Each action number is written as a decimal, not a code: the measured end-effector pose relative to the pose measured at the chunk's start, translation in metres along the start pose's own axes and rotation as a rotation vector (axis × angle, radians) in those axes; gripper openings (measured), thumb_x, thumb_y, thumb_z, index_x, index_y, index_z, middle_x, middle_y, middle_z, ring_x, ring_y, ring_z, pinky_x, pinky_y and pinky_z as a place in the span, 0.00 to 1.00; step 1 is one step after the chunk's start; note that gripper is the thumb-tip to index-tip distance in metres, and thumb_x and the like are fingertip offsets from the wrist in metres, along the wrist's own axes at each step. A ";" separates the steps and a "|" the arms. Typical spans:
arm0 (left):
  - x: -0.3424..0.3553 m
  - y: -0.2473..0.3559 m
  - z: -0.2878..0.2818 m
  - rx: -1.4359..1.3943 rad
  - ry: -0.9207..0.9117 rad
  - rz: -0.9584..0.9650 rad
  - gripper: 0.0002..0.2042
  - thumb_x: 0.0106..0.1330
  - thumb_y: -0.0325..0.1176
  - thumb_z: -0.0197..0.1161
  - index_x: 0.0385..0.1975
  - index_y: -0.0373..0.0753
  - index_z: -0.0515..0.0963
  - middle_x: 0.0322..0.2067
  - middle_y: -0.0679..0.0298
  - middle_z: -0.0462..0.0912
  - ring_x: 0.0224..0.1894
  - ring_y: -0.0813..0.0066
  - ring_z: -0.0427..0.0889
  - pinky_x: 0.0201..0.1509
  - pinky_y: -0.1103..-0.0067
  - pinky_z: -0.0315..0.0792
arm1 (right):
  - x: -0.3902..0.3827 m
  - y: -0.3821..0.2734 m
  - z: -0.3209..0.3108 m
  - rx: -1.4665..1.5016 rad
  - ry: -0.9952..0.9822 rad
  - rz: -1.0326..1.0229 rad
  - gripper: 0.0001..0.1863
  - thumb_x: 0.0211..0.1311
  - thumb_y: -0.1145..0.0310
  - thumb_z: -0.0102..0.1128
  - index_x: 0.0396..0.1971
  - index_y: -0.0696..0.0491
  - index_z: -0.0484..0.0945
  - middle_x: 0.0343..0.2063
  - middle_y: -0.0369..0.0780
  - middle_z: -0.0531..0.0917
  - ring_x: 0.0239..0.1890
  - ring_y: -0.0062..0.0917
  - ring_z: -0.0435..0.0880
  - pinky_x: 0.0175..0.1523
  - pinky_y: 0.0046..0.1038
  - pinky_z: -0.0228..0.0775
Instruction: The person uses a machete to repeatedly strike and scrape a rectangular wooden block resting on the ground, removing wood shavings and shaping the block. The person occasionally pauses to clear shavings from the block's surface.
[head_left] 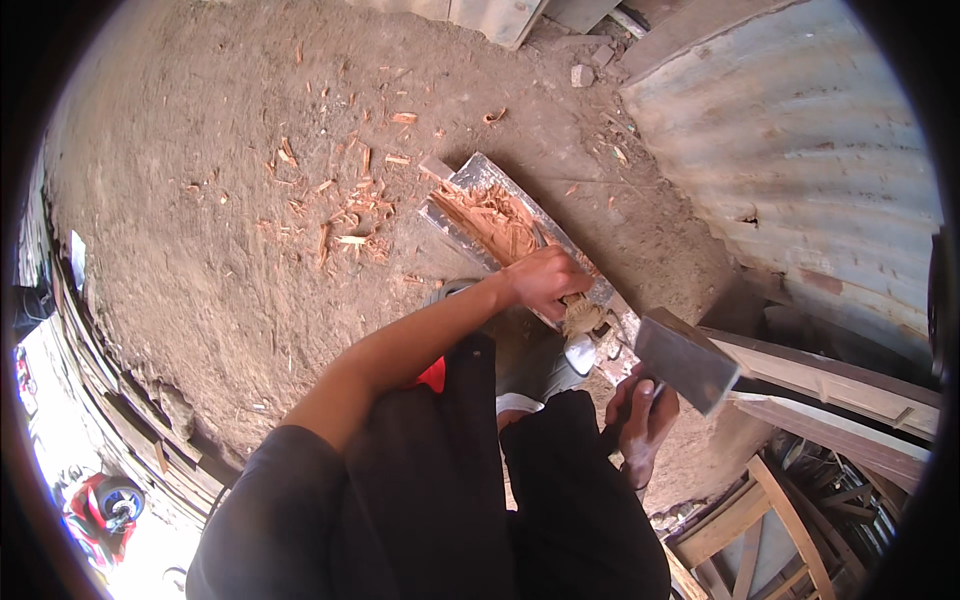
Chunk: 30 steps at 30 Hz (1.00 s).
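The hollowed reddish wood piece (500, 222) lay just beyond the left hand (548, 280), on the side away from the body. That hand's fingers were clamped around a chisel-like tool (585, 315), whose frayed tan butt stuck out behind the fist. The right hand (642, 418), nearer the body, had its fingers closed on the handle of a block-headed mallet (690, 360), held beside the near end of the bench. The wood rested on a narrow, paint-spattered bench (622, 335) over a dirt floor (200, 140) strewn with shavings (350, 215). Corrugated metal sheeting (790, 170) stood to the right, wooden frames (745, 525) below it. The wood's long axis ran along the bench, its far end pointing forward and left.
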<state>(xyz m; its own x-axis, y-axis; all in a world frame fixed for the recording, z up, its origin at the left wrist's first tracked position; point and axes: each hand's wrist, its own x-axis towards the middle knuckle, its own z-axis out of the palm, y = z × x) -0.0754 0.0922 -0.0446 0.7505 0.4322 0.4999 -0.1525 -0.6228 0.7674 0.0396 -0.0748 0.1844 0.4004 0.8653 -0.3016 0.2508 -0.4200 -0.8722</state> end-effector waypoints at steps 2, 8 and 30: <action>0.003 0.002 0.002 -0.027 0.085 -0.065 0.18 0.36 0.35 0.67 0.30 0.37 0.74 0.23 0.53 0.78 0.30 0.48 0.82 0.34 0.59 0.74 | -0.002 0.007 0.000 0.014 0.025 -0.126 0.24 0.80 0.52 0.47 0.44 0.62 0.69 0.19 0.37 0.72 0.14 0.18 0.70 0.17 0.21 0.59; 0.000 -0.004 -0.003 -0.055 0.125 -0.120 0.19 0.38 0.36 0.69 0.32 0.36 0.76 0.24 0.52 0.79 0.30 0.49 0.82 0.33 0.60 0.75 | 0.018 0.055 -0.002 -0.492 -0.186 -0.131 0.10 0.77 0.68 0.50 0.42 0.60 0.72 0.29 0.39 0.76 0.26 0.24 0.73 0.31 0.26 0.64; 0.005 0.003 -0.012 -0.030 0.299 -0.207 0.16 0.42 0.34 0.72 0.31 0.37 0.77 0.23 0.51 0.79 0.30 0.46 0.82 0.32 0.60 0.75 | 0.015 -0.004 0.025 -0.101 -0.005 -0.053 0.15 0.79 0.64 0.49 0.36 0.62 0.73 0.14 0.34 0.71 0.13 0.15 0.68 0.20 0.22 0.59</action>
<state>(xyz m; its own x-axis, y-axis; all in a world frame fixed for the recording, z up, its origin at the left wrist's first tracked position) -0.0799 0.1002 -0.0346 0.5469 0.7214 0.4248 -0.0396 -0.4846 0.8739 0.0231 -0.0533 0.1736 0.3801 0.8882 -0.2580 0.3594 -0.3989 -0.8436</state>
